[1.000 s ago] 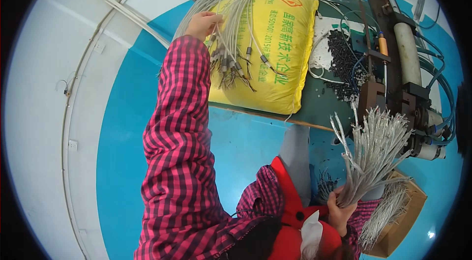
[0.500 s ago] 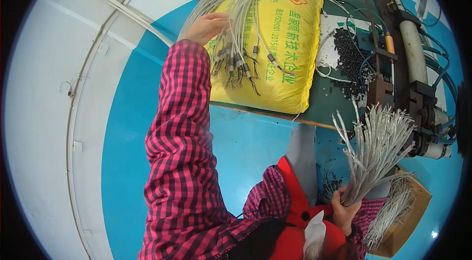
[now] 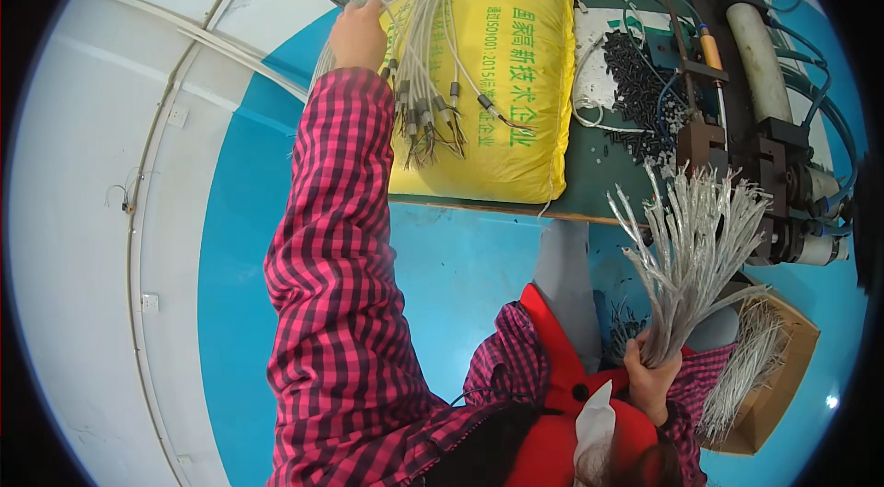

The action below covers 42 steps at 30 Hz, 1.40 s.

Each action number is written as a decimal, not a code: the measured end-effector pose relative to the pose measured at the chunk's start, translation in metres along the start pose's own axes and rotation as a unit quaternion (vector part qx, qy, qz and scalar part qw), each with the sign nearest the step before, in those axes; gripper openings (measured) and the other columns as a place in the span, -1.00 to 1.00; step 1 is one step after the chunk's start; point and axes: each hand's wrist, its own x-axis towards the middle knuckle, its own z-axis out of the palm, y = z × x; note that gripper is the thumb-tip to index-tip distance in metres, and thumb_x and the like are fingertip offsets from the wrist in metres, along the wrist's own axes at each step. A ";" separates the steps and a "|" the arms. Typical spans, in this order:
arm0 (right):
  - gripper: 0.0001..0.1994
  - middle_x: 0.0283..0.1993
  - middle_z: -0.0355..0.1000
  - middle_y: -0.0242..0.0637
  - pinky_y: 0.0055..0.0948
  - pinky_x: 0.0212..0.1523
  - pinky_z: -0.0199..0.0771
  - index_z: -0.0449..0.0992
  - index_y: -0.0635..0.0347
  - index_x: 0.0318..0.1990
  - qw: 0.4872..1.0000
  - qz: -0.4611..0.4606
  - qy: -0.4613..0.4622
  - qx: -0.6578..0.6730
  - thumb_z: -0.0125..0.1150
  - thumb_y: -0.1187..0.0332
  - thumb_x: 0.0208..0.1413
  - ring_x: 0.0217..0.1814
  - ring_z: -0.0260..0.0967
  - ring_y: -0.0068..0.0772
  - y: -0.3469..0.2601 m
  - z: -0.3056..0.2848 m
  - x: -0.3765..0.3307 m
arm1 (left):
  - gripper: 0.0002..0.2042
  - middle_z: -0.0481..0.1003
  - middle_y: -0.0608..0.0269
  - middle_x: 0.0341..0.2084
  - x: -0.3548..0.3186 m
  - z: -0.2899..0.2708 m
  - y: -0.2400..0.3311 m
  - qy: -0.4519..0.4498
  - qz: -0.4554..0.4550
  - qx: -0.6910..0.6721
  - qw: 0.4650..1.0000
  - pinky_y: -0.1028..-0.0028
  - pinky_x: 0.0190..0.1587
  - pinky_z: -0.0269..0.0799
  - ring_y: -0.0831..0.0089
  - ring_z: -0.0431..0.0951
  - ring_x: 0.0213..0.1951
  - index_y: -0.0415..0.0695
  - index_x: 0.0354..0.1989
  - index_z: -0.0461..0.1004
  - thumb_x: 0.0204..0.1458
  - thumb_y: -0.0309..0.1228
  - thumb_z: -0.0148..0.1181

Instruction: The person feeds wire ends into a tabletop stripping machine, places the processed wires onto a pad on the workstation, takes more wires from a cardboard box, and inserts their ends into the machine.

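My right hand (image 3: 651, 386) is closed round the lower part of a thick bundle of grey cables (image 3: 686, 271), whose cut ends fan out upward. At the far left corner of a full yellow sack (image 3: 529, 160), my left hand (image 3: 359, 36) has its fingers curled at a second batch of thin grey cables (image 3: 329, 62). The hand's back hides most of its fingertips. More cables (image 3: 428, 17) drape over the sack beside it, their near ends fitted with dark sleeves (image 3: 424, 111) and bare dark wires.
A green-topped table (image 3: 603, 179) carries the sack, a heap of small black tubes (image 3: 635, 86) and a machine with a pale cylinder (image 3: 760, 63) and blue hoses. By my right knee stands a cardboard box (image 3: 794, 340) holding cut cable pieces (image 3: 750, 358). A white wall rises at left.
My left hand has moved left and away from me, its fingers going from stretched over the draped cables to curled at the sack's corner. My right hand still holds its bundle.
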 end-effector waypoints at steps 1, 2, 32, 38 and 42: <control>-0.80 -0.45 0.29 -0.50 -0.66 -0.46 0.21 0.39 0.32 -0.27 1.000 -0.006 -0.004 0.000 0.19 0.63 -0.10 -0.47 0.18 -0.72 0.003 -0.001 -0.001 | -0.71 0.50 0.04 -0.34 0.003 -0.006 0.011 -0.033 -0.039 -0.014 0.999 0.16 -0.22 0.42 0.03 0.48 -0.24 0.04 -0.14 0.50 -0.07 -0.47 0.00; -0.80 -0.45 0.29 -0.50 -0.66 -0.46 0.21 0.39 0.32 -0.27 1.000 -0.007 -0.003 -0.001 0.19 0.63 -0.10 -0.47 0.18 -0.72 0.004 -0.001 -0.002 | -0.67 0.50 0.04 -0.34 0.004 -0.013 0.016 -0.066 -0.079 -0.026 0.994 0.15 -0.21 0.42 0.02 0.48 -0.24 0.07 -0.10 0.49 -0.06 -0.48 -0.02; -0.85 -0.48 0.24 -0.49 -0.65 -0.43 0.18 0.36 0.24 -0.36 1.000 0.007 0.027 -0.008 0.17 0.63 -0.09 -0.49 0.15 -0.69 0.005 0.003 0.001 | -0.73 0.51 0.19 -0.64 0.002 -0.021 -0.019 -0.009 -0.214 -0.033 0.976 0.46 -0.42 0.40 0.47 0.54 -0.52 -0.25 -0.46 0.54 -0.17 -0.26 0.31; -0.85 -0.49 0.24 -0.50 -0.66 -0.46 0.15 0.36 0.23 -0.37 0.999 0.005 0.033 0.028 0.17 0.63 -0.08 -0.50 0.13 -0.72 0.003 0.007 0.001 | -0.73 0.53 0.14 -0.57 0.008 -0.033 -0.049 0.026 -0.299 -0.253 0.920 0.45 -0.40 0.39 0.37 0.52 -0.50 -0.25 -0.43 0.54 -0.15 -0.26 0.28; -0.86 -0.51 0.23 -0.53 -0.67 -0.48 0.14 0.36 0.22 -0.38 0.999 -0.006 0.025 0.024 0.17 0.62 -0.08 -0.52 0.12 -0.74 0.011 0.006 0.002 | -0.77 0.47 0.29 -0.63 0.014 -0.089 -0.036 0.093 -0.293 -0.452 0.838 0.63 -0.55 0.27 0.59 0.39 -0.64 -0.32 -0.41 0.49 -0.09 -0.37 0.29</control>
